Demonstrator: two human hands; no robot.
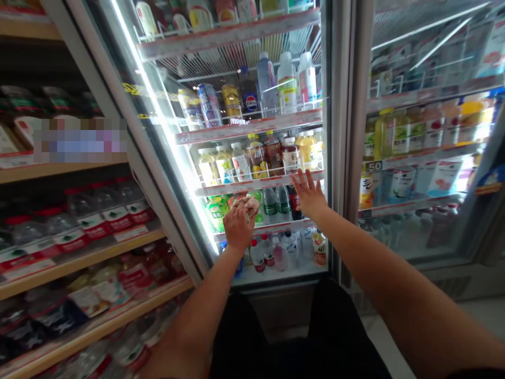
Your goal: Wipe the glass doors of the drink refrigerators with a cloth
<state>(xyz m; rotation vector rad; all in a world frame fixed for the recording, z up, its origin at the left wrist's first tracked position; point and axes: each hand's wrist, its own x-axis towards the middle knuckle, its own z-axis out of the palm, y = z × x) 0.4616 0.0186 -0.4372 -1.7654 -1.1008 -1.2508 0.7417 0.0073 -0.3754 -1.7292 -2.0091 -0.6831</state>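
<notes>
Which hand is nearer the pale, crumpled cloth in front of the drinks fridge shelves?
Left. The left hand is on the cloth; the right hand is apart from it, off to its right.

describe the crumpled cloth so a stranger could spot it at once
Find the brightly lit drinks fridge in the middle. Before its lower shelves, the person's left hand holds the crumpled cloth. Pale pinkish and shapeless, it differs from the smooth green bottles to its right.

Crumpled pale cloth (253,205), bunched in the left hand (238,223), before a lit, glass-fronted drinks cooler (337,131)
</notes>
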